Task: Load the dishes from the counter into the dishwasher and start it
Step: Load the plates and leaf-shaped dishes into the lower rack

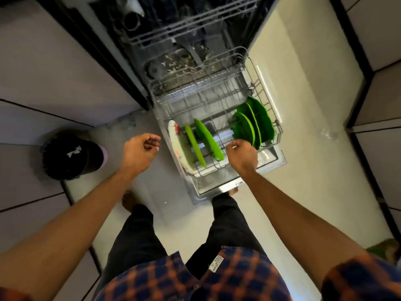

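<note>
The dishwasher stands open with its lower rack point(269, 109) pulled out over the lowered door point(280, 158). Three dark green plates point(258, 122) stand on edge at the rack's right. Two lighter green plates point(208, 140) and a white plate point(176, 144) lean at its left. My right hand point(242, 156) hovers over the rack's front with fingers curled, right beside the rim of the nearest dark green plate; the fingertips are hidden, so a grip is unclear. My left hand point(140, 152) hangs loosely curled over the floor left of the rack, holding nothing.
The upper rack point(184, 33) sits further in, above the tub floor, which has food scraps on it. A black bin point(71, 157) stands on the floor at the left. Cabinet fronts line both sides. My legs stand just before the door's edge.
</note>
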{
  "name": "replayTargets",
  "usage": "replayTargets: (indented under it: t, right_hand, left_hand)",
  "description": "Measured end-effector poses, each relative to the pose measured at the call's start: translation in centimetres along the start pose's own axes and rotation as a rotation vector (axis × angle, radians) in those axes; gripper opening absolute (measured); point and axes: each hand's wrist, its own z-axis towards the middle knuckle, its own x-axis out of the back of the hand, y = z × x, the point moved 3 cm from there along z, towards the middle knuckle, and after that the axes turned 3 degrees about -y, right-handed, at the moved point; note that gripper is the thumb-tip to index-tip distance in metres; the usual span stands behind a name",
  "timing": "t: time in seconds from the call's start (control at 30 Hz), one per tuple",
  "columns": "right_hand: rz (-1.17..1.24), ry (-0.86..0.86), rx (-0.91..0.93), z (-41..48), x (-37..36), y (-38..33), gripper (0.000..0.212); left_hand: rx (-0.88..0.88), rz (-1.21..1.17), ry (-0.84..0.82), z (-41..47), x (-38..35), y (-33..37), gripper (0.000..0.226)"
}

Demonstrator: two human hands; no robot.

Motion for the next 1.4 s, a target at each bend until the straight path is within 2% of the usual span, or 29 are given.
replayTargets:
  t: [0.23, 0.4, 0.63, 0.73, 0.83, 0.97, 1.2, 1.27, 1.33, 1.4]
  right_hand:
    - [-0.011, 0.077, 0.174, -11.3, -11.0, -14.5, 0.018]
    - [0.023, -0.021, 0.385, -19.8, -19.1, -27.3, 0.017]
    - [0.018, -0.072, 0.756, -26.5, -21.3, -45.8, 0.012]
    - [0.030, -0.053, 0.851, -27.0, -21.0, -51.9, 0.013]
    - [0.072, -0.057, 0.918, -27.0, -20.6, -56.7, 0.013]
    - [0.103, -0.104, 0.999, -26.4, -21.0, -63.4, 0.014]
    - [-0.017, -0.141, 1.134, -22.2, -23.1, -76.8, 0.015]
    - [-0.077, -0.137, 1.108, -19.5, -23.5, -80.8, 0.035]
    - [-0.111, -0.133, 0.991, -15.9, -24.3, -85.0, 0.055]
    - [-0.017, -0.134, 0.845, -13.1, -24.7, -88.5, 0.059]
  left_hand:
    - [-0.102, 0.051, 0.192, -5.4, 18.4, -8.9, 0.007]
    - [-0.046, 0.097, 0.353, -10.8, 32.0, -16.0, 0.011]
    - [-0.073, 0.115, 0.655, -14.6, 46.1, -19.3, 0.007]
    - [-0.077, 0.085, 0.780, -13.9, 50.4, -19.4, 0.015]
    - [-0.038, 0.088, 0.834, -12.3, 53.5, -19.6, 0.027]
    - [0.113, 0.107, 0.883, -9.4, 57.3, -20.0, 0.043]
    - [0.312, 0.129, 0.983, -2.9, 62.9, -21.3, 0.059]
    - [0.364, 0.151, 0.982, -0.6, 63.7, -21.2, 0.063]
    - [0.435, 0.155, 0.995, 1.3, 64.4, -20.9, 0.066]
    - [0.513, 0.158, 1.002, 2.1, 64.4, -20.5, 0.069]
